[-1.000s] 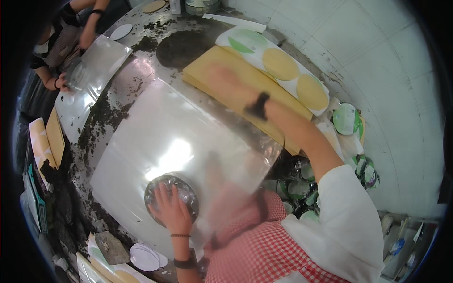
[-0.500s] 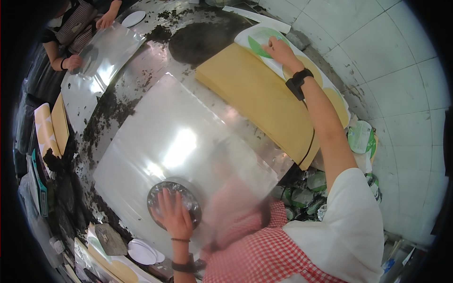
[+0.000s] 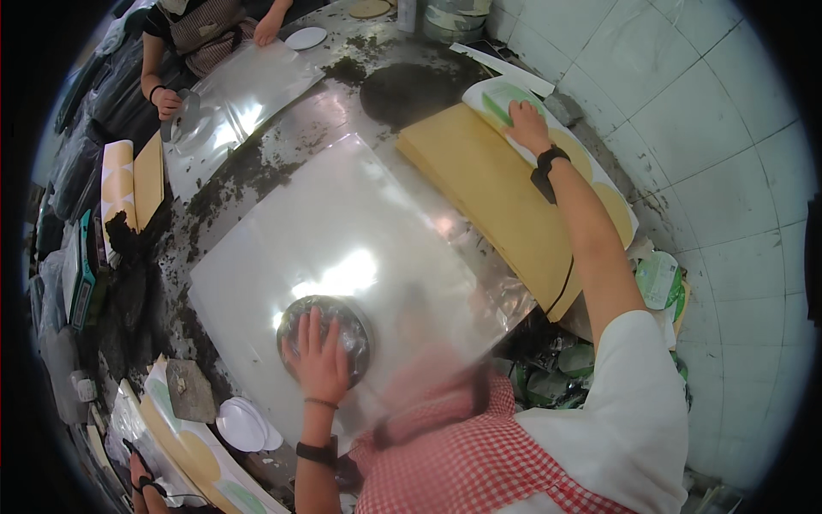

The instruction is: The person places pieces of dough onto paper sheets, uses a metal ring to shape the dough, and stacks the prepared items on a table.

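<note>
My left hand lies with its fingers spread on a round dark disc, which looks wrapped in shiny clear film. The disc rests on a large clear plastic sheet spread over the metal table. At the far right, my right hand has its bent fingers pinched at the edge of a green-and-white label on a label sheet with round shapes. That sheet lies along the far side of a stack of yellow-brown paper. My fingertips partly hide the label's edge.
Across the table at upper left, a co-worker's hand rests on another clear sheet. White round discs and a grey block lie at lower left. Crumpled green-and-white packaging sits by the tiled wall.
The whole view has shifted, so the table appears farther right. My left hand stays on the disc; my right hand stays at the label. A person's banded limb now shows at lower left.
</note>
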`<state>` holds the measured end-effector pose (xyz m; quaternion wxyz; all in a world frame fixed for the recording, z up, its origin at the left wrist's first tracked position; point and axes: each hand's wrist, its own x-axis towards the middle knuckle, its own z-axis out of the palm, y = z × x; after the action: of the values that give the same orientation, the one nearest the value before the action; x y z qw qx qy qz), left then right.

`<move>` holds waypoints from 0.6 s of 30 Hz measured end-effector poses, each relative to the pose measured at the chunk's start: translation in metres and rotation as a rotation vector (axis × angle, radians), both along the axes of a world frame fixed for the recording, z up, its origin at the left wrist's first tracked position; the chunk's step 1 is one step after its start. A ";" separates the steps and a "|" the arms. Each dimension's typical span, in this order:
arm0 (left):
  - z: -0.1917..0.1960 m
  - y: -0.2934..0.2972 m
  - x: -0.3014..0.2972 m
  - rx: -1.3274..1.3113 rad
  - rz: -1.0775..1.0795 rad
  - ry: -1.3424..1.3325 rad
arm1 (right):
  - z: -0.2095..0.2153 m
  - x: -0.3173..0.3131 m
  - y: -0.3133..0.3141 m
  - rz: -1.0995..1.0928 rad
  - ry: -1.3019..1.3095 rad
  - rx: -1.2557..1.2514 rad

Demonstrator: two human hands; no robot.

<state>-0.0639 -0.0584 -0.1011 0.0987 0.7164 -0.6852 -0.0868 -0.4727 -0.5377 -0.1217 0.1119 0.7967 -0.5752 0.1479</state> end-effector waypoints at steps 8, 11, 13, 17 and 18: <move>-0.004 0.010 0.008 -0.022 0.052 0.001 | 0.219 0.026 0.093 0.064 -0.139 -0.621; -0.005 0.008 0.007 -0.043 0.067 0.026 | 0.210 0.059 0.173 0.287 -0.739 -0.208; -0.010 0.022 0.009 -0.117 0.159 0.002 | 0.141 0.113 0.230 0.443 -0.728 -0.017; -0.005 0.024 0.007 -0.191 0.238 -0.026 | 0.064 0.217 0.361 0.766 -0.657 0.522; -0.006 0.022 0.009 -0.193 0.234 -0.019 | 0.055 0.228 0.375 0.946 -0.416 0.264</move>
<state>-0.0548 -0.0367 -0.1075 0.1701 0.7795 -0.6029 -0.0018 -0.2448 -0.1624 -0.0664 -0.1846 0.9302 -0.1766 0.2635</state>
